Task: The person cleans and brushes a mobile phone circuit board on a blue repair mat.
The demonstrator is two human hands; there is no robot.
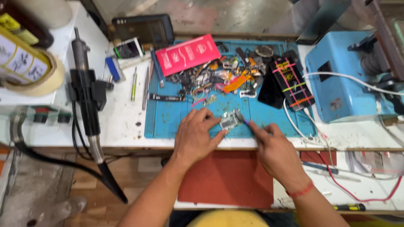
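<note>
The small circuit board (pixel 229 120) lies on the blue mat (pixel 168 122), near the front edge of the mat. The left hand (pixel 195 136) rests flat on the mat and pins the board down, with its fingers on the left side and the near edge of the board. The right hand (pixel 275 152) is just to the right. Its fingers are pinched shut on a thin tool with a purple handle (pixel 245 121), and the tip of the tool touches the right end of the board.

Behind the board is a messy pile of little phone parts (pixel 227 75) in many colours. A pink packet (pixel 188 54) lies at the back of the mat. A black phone (pixel 292 82) with coloured rubber bands around it sits on the right side. A light blue machine (pixel 341 75) stands past the mat on the right. On the left, a black hot air tool (pixel 86 96) hangs off the white table (pixel 122 122). A roll of tape (pixel 31 69) sits far left.
</note>
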